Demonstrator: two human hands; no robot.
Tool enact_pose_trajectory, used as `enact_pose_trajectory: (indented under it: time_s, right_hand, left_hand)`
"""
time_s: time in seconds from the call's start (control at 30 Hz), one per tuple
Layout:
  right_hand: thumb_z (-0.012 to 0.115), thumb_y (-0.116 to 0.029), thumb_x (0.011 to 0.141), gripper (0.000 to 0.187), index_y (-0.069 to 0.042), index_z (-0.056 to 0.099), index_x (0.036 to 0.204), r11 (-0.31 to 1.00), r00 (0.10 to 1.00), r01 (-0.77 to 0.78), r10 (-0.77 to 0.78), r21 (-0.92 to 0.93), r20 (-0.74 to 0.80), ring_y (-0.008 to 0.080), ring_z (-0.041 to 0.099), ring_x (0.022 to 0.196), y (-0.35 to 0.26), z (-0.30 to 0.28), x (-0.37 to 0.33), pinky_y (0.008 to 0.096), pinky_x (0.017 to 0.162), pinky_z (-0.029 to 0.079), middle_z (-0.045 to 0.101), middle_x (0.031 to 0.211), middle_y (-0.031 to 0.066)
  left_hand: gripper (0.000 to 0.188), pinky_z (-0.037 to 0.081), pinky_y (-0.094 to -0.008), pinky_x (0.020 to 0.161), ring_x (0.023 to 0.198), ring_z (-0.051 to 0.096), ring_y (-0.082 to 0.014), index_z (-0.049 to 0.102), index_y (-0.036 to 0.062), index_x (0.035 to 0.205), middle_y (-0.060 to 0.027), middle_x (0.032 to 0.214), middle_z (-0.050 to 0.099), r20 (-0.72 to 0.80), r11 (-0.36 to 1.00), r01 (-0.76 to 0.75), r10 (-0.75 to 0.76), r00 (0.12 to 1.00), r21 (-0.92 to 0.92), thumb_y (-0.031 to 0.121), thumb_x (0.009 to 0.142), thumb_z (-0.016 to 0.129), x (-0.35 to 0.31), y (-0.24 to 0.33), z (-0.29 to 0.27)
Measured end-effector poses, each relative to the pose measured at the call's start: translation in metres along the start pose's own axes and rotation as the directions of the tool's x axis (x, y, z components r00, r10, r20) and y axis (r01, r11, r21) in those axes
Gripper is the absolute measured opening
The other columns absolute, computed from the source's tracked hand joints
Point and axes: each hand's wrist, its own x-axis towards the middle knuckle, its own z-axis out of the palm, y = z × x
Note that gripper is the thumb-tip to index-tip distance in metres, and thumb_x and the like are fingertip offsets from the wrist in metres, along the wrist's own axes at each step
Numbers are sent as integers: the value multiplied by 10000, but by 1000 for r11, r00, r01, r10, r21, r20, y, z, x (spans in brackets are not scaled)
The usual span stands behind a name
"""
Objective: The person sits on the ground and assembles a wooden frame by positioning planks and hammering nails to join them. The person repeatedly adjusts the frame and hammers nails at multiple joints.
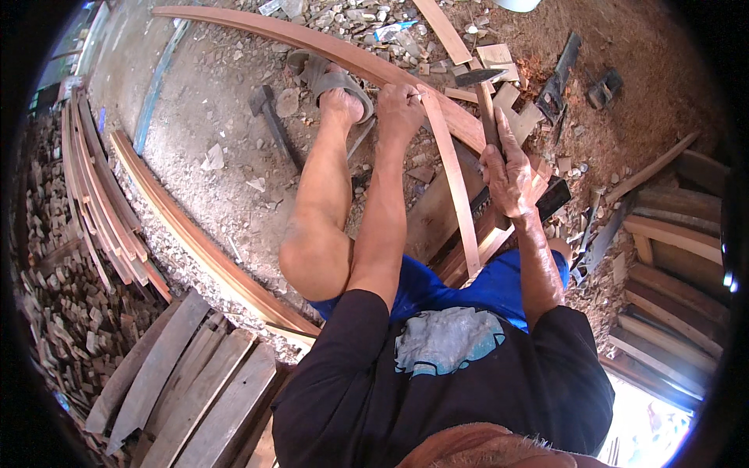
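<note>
My right hand point(509, 170) is wrapped round the wooden handle of a hammer point(488, 117), index finger stretched along it. The hammer's dark, pointed head point(477, 76) is up, apart from the wood. My left hand point(399, 111) is closed in a pinch at the upper end of a thin, narrow wood strip point(452, 175); what its fingertips hold is too small to make out. That strip runs down toward my lap and crosses a long curved reddish plank point(312, 39). The plank passes beyond my left hand and sandalled foot.
Another hammer point(275, 125) lies on the dirt left of my foot. Dark tools point(558, 82) and wood offcuts point(499, 58) lie at the far right. Long strips point(203, 226) and grey boards point(226, 390) lie left. Stacked timber point(675, 234) stands at right.
</note>
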Motion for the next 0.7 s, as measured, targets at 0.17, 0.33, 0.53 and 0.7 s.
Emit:
enact_pose_trajectory:
  time_s: [0.17, 0.33, 0.53, 0.7]
  right_hand:
    - [520, -156, 1123, 635, -116, 279, 1709, 993, 996, 82, -80, 87, -27, 49, 464, 706, -2, 4, -2, 237, 628, 456, 570, 909, -24]
    - [526, -175, 1128, 636, -95, 273, 1706, 989, 997, 81, -79, 125, -23, 45, 467, 711, -12, 5, -1, 233, 626, 451, 558, 893, -32]
    - [554, -221, 1127, 655, -85, 275, 1704, 986, 997, 78, -77, 149, -13, 48, 485, 714, -10, 6, -2, 239, 633, 466, 573, 894, -19]
    - [568, -232, 1123, 660, -72, 287, 1697, 990, 996, 85, -84, 117, -18, 81, 534, 747, -11, 6, -1, 282, 676, 509, 652, 985, 10]
  left_hand:
    - [115, 562, -356, 809, 845, 692, -205, 727, -5, 1000, -103, 940, 724, 165, 790, 317, -271, 948, -524, 86, 933, 744, 6, -5, 6]
    - [141, 549, -287, 805, 866, 650, -95, 735, -9, 1059, -42, 939, 728, 188, 677, 323, -267, 945, -661, 100, 971, 724, 4, -5, 8]
    - [125, 565, -294, 767, 819, 685, -105, 751, -4, 1047, -42, 898, 764, 172, 785, 330, -281, 944, -525, 78, 961, 714, 0, 11, 2]
    - [96, 598, -350, 781, 821, 776, -268, 764, 1, 977, -184, 909, 774, 63, 912, 191, -181, 982, -362, 54, 925, 703, 0, 0, 18]
